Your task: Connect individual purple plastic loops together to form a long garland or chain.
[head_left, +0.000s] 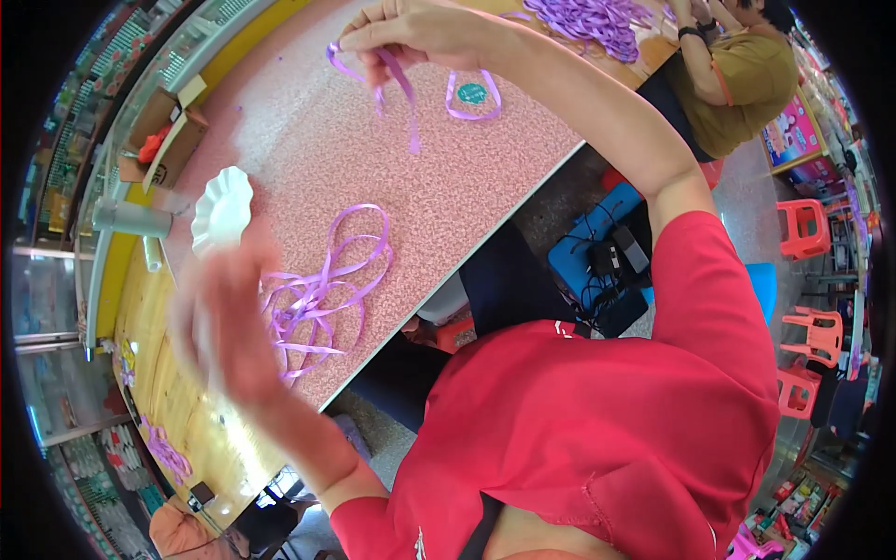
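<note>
My right hand (397, 33) is raised over the far part of the pink speckled table (299, 140), its fingers closed on a thin purple ribbon (409, 103) whose ends hang down. Close by, on the tabletop, a loop of purple ribbon (478, 116) surrounds a round green tag (473, 93). My left hand (229, 322) is smeared by motion, so its fingers cannot be made out. It is between a white scalloped dish (224, 207) and a loose tangle of purple ribbon (329, 278).
An open cardboard box (166, 145) with something orange inside stands at the far left, near a grey cylinder (135, 219). A big heap of purple ribbon (597, 23) lies at the back right, beside a seated person (747, 84). Red stools (803, 229) stand farther right.
</note>
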`<action>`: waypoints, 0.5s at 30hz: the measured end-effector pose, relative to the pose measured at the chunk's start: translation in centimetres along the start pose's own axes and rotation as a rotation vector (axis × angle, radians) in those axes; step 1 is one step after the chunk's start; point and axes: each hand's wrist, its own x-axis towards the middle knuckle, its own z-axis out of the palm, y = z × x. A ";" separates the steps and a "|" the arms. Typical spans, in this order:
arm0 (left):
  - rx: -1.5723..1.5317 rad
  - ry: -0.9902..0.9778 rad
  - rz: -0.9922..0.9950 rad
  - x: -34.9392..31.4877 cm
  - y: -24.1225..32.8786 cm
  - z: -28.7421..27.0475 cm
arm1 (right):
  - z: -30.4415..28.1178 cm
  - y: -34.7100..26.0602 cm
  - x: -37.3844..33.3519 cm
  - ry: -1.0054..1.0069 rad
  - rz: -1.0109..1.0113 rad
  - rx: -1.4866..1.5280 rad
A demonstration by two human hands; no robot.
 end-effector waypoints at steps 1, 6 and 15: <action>-0.042 -0.136 0.065 3.0 -0.5 4.3 | 0.9 -0.8 -1.0 -0.045 0.050 0.082; 0.213 -0.122 -0.189 5.6 -5.0 11.3 | 2.1 -3.7 -4.8 -0.166 0.152 0.135; 0.225 -0.255 -0.499 2.1 -3.5 4.7 | -5.6 -1.0 -8.8 0.081 0.116 -0.021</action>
